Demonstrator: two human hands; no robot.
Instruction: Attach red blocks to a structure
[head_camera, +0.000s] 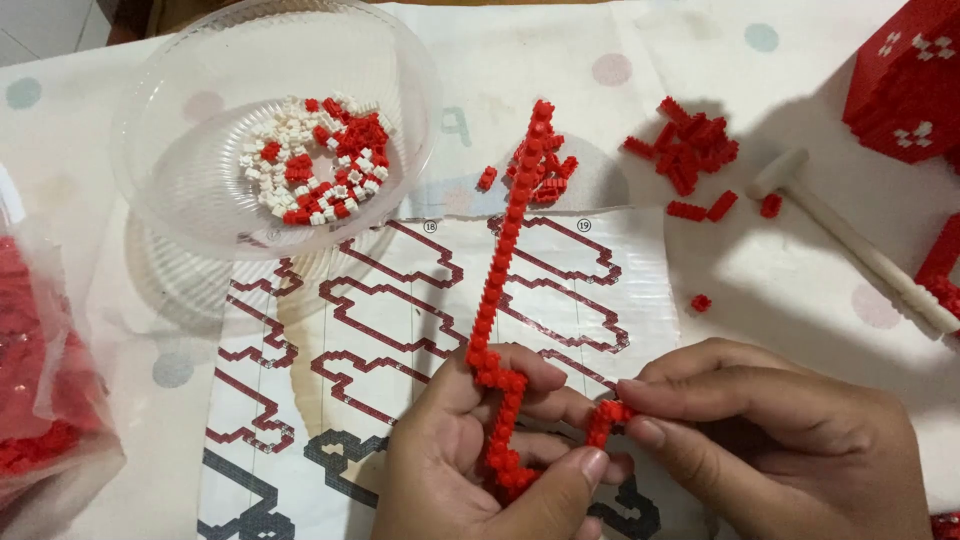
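At the upper left of the frame sat your clear bowl of red and white bricks. Your left hand gripped the long red brick strip at lower centre, while your right hand pinched its small end piece.

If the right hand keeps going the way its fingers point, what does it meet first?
The right hand points left, so probably the zigzag brick strip held in the left hand; it already pinches a small red piece beside it.
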